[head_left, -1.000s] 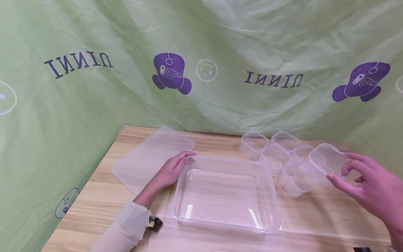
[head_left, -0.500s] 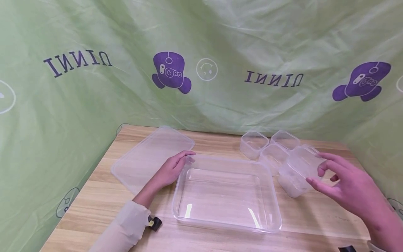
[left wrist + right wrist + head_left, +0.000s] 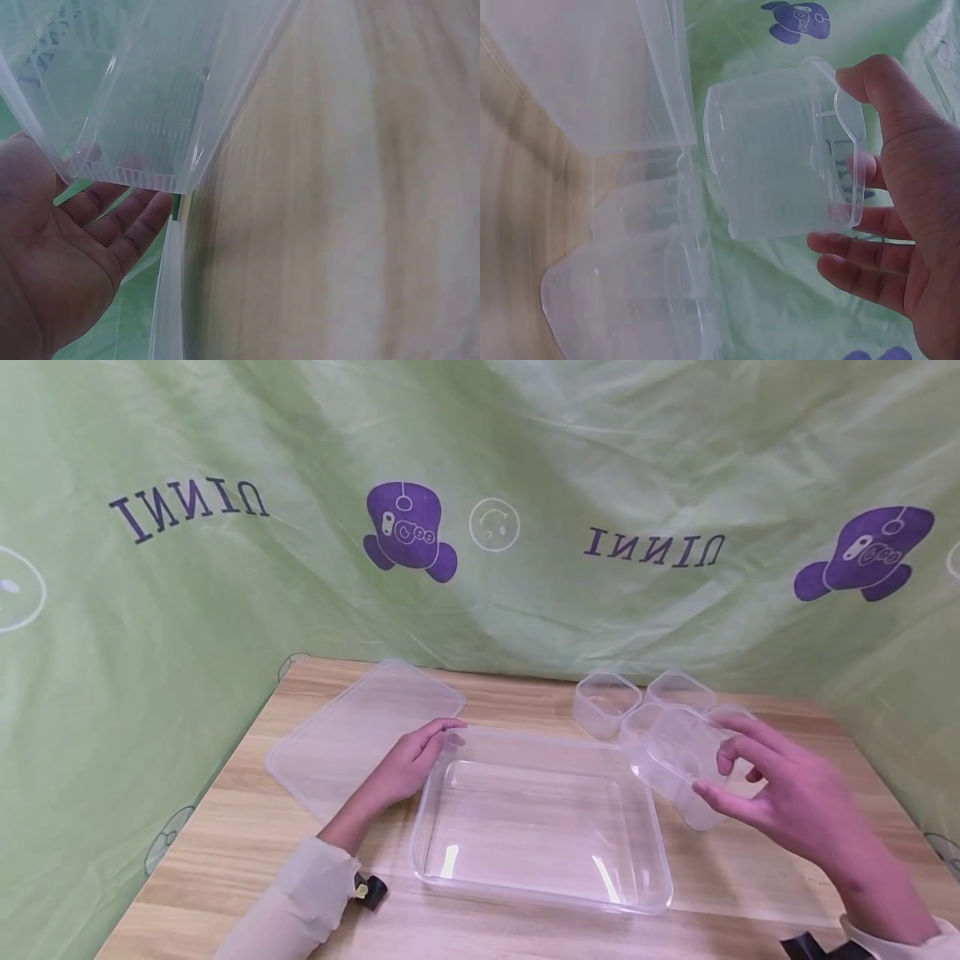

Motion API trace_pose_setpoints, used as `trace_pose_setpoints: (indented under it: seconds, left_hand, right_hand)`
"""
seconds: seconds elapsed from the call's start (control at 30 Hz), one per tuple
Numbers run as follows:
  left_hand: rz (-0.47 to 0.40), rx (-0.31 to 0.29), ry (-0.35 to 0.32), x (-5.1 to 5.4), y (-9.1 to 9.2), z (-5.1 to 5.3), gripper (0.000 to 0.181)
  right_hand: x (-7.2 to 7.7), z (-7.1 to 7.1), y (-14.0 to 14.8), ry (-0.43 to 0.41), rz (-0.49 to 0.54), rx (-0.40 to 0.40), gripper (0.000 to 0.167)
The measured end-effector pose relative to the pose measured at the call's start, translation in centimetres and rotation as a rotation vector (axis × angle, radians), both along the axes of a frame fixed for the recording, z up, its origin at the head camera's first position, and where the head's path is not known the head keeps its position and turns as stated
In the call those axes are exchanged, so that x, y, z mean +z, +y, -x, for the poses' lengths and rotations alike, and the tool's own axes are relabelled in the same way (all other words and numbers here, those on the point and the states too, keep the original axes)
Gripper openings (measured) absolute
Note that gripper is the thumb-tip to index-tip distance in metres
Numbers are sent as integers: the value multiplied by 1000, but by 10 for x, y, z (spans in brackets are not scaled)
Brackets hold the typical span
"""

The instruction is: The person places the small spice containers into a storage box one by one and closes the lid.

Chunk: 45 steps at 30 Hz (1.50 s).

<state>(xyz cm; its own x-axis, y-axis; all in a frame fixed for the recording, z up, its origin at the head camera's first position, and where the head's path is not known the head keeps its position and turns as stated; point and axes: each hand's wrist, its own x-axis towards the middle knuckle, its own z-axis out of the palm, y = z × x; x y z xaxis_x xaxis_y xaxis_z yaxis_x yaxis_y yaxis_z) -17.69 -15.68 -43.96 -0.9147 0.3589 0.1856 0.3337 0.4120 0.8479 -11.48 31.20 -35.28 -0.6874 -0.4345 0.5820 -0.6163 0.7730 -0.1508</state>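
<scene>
Pinching a cup (image 3: 772,157), right fingers (image 3: 870,253) hover; left fingers (image 3: 141,232) grip a large box (image 3: 525,835)

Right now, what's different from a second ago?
The right hand has carried the small clear container leftward, held up above the table, toward the large clear box. Its grip was already on that container. The left hand at the box's back left corner, the box itself, the flat lid and the other small containers stayed put.
</scene>
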Motion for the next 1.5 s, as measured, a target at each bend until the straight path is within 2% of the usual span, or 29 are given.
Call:
trace_pose_setpoints:
  seconds: [0.33, 0.8, 0.97, 1.17, 1.5]
  left_hand:
    - [2, -2, 15, -1, -1, 2, 37]
    - [-8, -3, 9, -2, 0, 2, 37]
    - [1, -7, 11, -2, -1, 2, 37]
    - [6, -3, 15, 0, -1, 1, 37]
    - [9, -7, 16, -2, 0, 1, 37]
  right_hand:
    - [0, 10, -17, 40, 9, 103, 37]
    - [-3, 17, -33, 26, 13, 209, 37]
    - [-5, 19, -36, 4, 17, 234, 39]
    - [-6, 20, -40, -35, 8, 275, 31]
    - [-7, 20, -43, -118, 28, 344, 29]
